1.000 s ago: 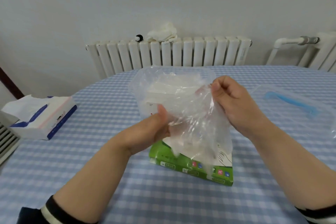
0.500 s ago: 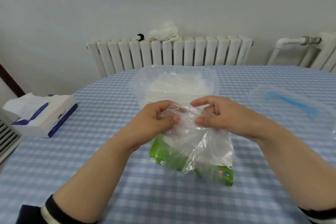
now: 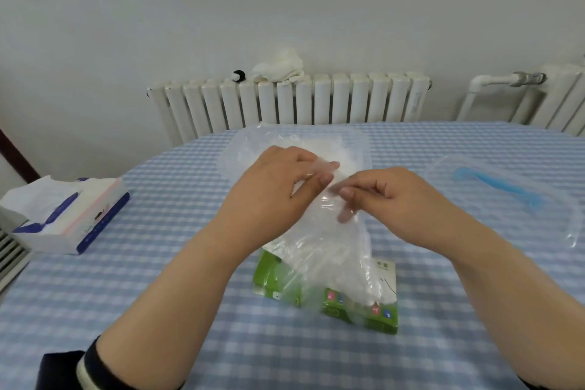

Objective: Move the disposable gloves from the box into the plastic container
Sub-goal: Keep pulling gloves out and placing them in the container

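A green glove box (image 3: 329, 307) lies on the checked tablecloth near me. A clear disposable glove (image 3: 329, 241) hangs over the box, its upper end held up by both hands. My left hand (image 3: 278, 187) pinches the glove's top edge with thumb and fingers. My right hand (image 3: 380, 196) pinches the same edge just to the right, fingers curled. Behind the hands stands the clear plastic container (image 3: 357, 142), with white crumpled gloves inside; my hands partly hide it.
The container's clear lid (image 3: 506, 196) with a blue handle lies at the right. A tissue pack (image 3: 66, 215) sits at the left table edge. White radiators (image 3: 291, 101) line the wall behind the round table.
Both hands carried the glove's top end away from me, toward the container's front rim. The glove now drapes lower over the green box; earlier it was spread high between the hands.
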The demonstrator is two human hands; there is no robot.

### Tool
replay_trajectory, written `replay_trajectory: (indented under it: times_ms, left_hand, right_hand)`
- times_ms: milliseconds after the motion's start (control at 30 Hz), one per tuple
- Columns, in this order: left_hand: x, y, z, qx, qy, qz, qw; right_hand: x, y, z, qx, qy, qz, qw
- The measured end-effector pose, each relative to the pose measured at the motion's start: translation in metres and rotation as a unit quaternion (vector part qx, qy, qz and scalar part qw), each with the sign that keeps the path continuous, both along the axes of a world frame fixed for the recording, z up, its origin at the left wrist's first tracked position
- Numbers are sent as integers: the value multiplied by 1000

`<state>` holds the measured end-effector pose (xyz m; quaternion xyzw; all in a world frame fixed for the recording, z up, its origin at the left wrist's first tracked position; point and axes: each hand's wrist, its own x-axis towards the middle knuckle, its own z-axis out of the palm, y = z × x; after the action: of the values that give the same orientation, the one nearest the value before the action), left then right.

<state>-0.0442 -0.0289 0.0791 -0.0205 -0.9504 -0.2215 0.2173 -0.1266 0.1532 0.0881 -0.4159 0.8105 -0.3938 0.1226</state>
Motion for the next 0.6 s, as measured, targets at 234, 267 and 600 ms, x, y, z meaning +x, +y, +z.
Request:
replay_trajectory:
  times_ms: [234, 267, 600]
  left_hand:
    - [-8, 2, 41, 119, 12, -10, 993]
    - [-14, 0, 45, 172, 12, -14, 985]
    - [-97, -48, 42, 252, -3, 158, 955]
  right_hand:
    - [-7, 9, 13, -69, -85, -37, 993]
    - [-10, 10, 11, -85, -103, -42, 990]
    - [-30, 11, -1, -219, -53, -211, 951]
